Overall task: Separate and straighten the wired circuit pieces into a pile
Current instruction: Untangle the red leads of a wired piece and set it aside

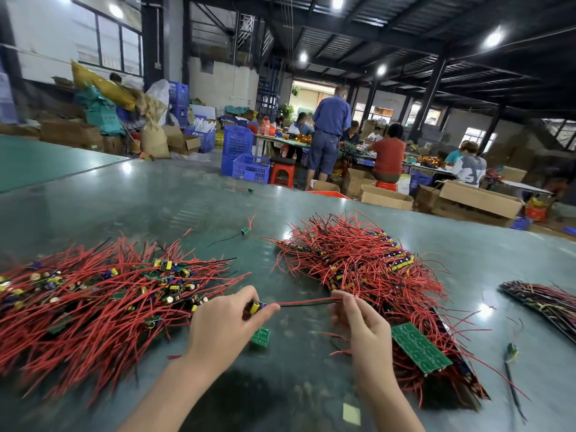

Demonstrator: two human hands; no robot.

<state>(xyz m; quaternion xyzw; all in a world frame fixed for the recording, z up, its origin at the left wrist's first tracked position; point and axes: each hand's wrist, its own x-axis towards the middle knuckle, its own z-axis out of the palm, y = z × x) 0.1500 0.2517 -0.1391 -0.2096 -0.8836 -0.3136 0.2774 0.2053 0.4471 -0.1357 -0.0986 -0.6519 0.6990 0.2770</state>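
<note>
One wired circuit piece (307, 302) is stretched level between my two hands above the green table (156, 201). My left hand (224, 322) pinches its small board end, where a yellow component shows. My right hand (358, 319) pinches the far end of its red and black wires, which run straight. A broad tangled heap of circuit pieces (103, 294) with red wires lies to the left. A second heap (358, 263) lies to the right, reaching down past my right hand.
A small green board (260, 336) lies on the table under my left hand. A larger green board (420, 347) rests on the right heap. A dark bundle (545, 302) lies at far right. Loose pieces (245, 230) lie further back. Several people work at tables behind.
</note>
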